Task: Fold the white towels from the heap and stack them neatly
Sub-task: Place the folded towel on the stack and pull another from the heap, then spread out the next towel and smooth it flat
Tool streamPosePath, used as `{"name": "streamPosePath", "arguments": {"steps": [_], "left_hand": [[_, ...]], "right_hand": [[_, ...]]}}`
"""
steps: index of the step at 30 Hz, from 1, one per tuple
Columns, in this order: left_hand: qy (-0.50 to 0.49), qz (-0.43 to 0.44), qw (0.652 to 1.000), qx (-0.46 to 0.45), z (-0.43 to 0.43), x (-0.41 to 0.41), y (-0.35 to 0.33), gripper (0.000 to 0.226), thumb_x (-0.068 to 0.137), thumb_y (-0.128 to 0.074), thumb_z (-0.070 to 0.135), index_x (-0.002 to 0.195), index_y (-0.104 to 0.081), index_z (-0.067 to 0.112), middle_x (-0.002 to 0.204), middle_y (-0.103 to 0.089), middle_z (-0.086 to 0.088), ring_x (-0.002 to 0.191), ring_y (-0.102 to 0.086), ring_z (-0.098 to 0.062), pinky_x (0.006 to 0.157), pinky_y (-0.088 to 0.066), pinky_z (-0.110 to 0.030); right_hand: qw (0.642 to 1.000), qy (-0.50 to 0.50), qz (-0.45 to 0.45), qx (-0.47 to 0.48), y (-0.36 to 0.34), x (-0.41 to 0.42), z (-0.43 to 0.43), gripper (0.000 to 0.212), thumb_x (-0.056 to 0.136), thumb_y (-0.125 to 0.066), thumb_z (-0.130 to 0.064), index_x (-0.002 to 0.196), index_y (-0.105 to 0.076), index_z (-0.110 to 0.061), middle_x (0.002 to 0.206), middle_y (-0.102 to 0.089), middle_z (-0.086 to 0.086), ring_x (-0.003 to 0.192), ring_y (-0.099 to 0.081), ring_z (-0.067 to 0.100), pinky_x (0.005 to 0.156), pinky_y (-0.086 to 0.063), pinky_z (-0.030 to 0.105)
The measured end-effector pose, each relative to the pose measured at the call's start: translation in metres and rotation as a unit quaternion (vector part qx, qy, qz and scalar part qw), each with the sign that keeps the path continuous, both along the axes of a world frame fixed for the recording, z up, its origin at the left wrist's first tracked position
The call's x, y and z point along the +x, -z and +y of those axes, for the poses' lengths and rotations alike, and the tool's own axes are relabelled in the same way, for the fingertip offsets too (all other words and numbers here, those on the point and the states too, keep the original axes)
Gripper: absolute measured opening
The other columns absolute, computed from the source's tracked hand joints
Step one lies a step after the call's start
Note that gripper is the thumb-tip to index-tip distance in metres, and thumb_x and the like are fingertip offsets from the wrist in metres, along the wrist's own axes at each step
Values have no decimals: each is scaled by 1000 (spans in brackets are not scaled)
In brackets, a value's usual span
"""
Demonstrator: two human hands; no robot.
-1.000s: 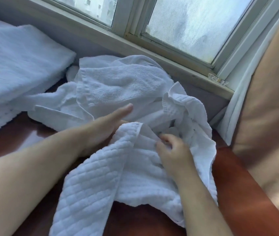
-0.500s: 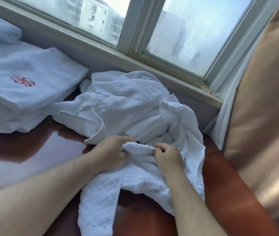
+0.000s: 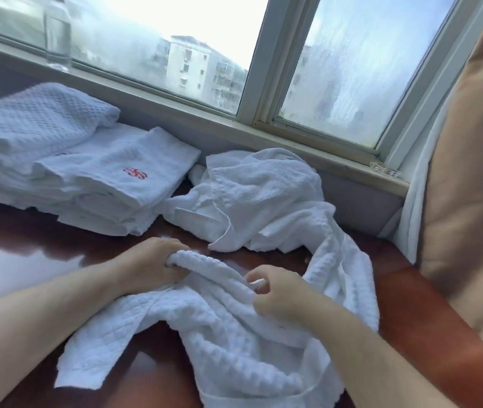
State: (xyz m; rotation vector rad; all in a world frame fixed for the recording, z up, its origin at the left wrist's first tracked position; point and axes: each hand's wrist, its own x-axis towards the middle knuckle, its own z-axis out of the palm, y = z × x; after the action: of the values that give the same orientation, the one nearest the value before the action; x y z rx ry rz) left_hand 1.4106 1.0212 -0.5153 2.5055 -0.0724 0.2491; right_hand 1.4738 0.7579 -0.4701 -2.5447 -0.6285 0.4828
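The quilted white towel (image 3: pixel 234 334) lay rumpled on the dark glossy table (image 3: pixel 28 254), close to the person, with one end trailing toward the heap. The left hand (image 3: pixel 149 265) had its fingers (image 3: pixel 172 251) curled round a bunched edge of the towel, gripping it. The right hand (image 3: pixel 281 293) pinched another part of the same edge between thumb and bent fingers (image 3: pixel 259 273). Just beyond, against the wall under the window, sat the heap (image 3: pixel 258 198) of unfolded white towels. To its left, touching it, stood the stack (image 3: pixel 87 184) of folded towels, the top one near the heap bearing a red mark. A clear bottle (image 3: pixel 56 30) stood on the sill, and a tan curtain (image 3: pixel 470 172) hung at the right.
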Motion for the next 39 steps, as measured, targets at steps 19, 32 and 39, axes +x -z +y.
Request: {"name": "streamPosePath", "arguments": {"steps": [19, 32, 39], "left_hand": [[-27, 18, 978, 207, -57, 24, 1, 37, 88, -56, 63, 119, -53, 43, 123, -54, 18, 105, -49, -12, 82, -33, -32], [-67, 9, 973, 222, -71, 5, -16, 38, 93, -44, 35, 130, -45, 29, 134, -48, 2, 125, -45, -20, 100, -39, -37], [122, 135, 951, 251, -95, 13, 12, 70, 96, -28, 68, 157, -5, 44, 166, 11, 9, 152, 15, -14, 123, 4, -45]], "right_hand": [[958, 45, -172, -223, -7, 43, -74, 60, 67, -64, -82, 110, -56, -40, 94, -54, -21, 103, -54, 11, 82, -38, 30], [917, 160, -135, -340, -5, 9, -101, 27, 94, -50, -32, 110, -63, -14, 95, -59, 4, 93, -59, 26, 78, -49, 36], [896, 132, -153, -396, -22, -1, -96, 21, 93, -53, -41, 103, -61, -25, 103, -63, -7, 85, -59, 19, 70, -46, 32]]}}
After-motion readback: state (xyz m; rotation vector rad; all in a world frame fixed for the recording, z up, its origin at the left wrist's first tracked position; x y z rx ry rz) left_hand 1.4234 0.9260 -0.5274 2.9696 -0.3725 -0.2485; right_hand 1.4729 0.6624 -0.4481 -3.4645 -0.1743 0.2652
